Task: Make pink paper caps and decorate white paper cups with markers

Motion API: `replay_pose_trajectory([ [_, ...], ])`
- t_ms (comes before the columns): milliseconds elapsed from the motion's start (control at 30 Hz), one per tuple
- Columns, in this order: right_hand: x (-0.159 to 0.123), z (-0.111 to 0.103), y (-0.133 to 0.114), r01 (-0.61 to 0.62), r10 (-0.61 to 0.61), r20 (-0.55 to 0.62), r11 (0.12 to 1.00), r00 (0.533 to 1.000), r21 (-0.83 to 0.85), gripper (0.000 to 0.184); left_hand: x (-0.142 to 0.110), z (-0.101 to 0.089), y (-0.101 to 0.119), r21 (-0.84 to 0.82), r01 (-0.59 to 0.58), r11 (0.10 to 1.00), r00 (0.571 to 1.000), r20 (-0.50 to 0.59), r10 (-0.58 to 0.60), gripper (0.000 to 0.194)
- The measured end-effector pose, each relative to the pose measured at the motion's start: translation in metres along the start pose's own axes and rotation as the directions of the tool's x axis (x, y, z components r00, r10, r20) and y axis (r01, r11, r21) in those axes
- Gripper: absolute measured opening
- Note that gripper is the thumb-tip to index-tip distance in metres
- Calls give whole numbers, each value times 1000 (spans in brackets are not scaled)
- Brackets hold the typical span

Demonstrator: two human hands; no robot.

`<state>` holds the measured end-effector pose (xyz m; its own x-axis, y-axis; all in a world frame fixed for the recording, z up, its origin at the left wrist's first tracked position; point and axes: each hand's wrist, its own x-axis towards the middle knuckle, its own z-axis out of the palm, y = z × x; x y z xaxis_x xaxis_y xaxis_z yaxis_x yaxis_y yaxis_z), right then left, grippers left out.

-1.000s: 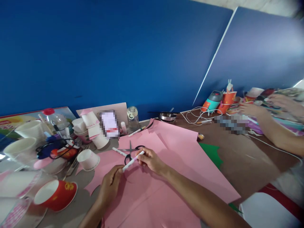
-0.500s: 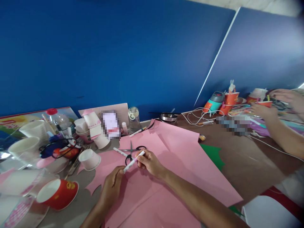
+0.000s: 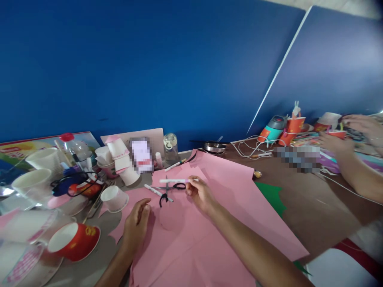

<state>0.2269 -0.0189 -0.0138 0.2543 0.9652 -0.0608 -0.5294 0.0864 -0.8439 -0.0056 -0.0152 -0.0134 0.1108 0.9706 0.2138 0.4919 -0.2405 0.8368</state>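
My right hand pinches a white marker pen near one end, holding it level above the pink paper. Below the pen lie scissors with black handles, their blades spread. A second white marker lies across the paper beside them, partly under the scissors. My left hand rests at the paper's left side, loosely curled with nothing visible in it. Between my hands a faint round outline shows on the paper. A small white paper cup stands left of my left hand.
Left are a red paper cup, stacked white cups and a bottle with a red cap. A phone leans at the back beside a glass jar. Green paper peeks out right. Another person's hands work far right.
My left hand has come off the marker and moved left and slightly down. My right hand has carried the marker up and to the right, turning it from slanted to level.
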Motion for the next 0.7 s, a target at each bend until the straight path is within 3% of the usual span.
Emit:
replay_pose_trajectory([
  [133,5,-8,-3,98,-104,-62,990,993,-103,24,0,1,2,33,-44,998,995,86,41,34],
  [267,2,-8,-2,160,-178,-42,948,983,-276,16,-2,5,4,66,-64,996,986,159,53,31],
  [367,-1,-9,-1,223,-252,5,846,968,-484,9,-3,8,1,72,-50,996,975,221,32,33],
  [433,-3,-11,0,272,-308,54,728,950,-629,6,-4,8,0,101,-59,993,968,250,32,37],
  [567,-4,-14,4,389,-424,222,364,878,-846,16,-5,8,-1,193,-122,974,945,322,55,44],
  [633,-3,-15,7,403,-457,294,161,840,-901,19,-6,7,0,215,-137,967,940,335,59,46],
  [700,-3,-15,10,375,-470,321,23,822,-927,19,-6,7,1,215,-150,965,938,340,70,42],
])
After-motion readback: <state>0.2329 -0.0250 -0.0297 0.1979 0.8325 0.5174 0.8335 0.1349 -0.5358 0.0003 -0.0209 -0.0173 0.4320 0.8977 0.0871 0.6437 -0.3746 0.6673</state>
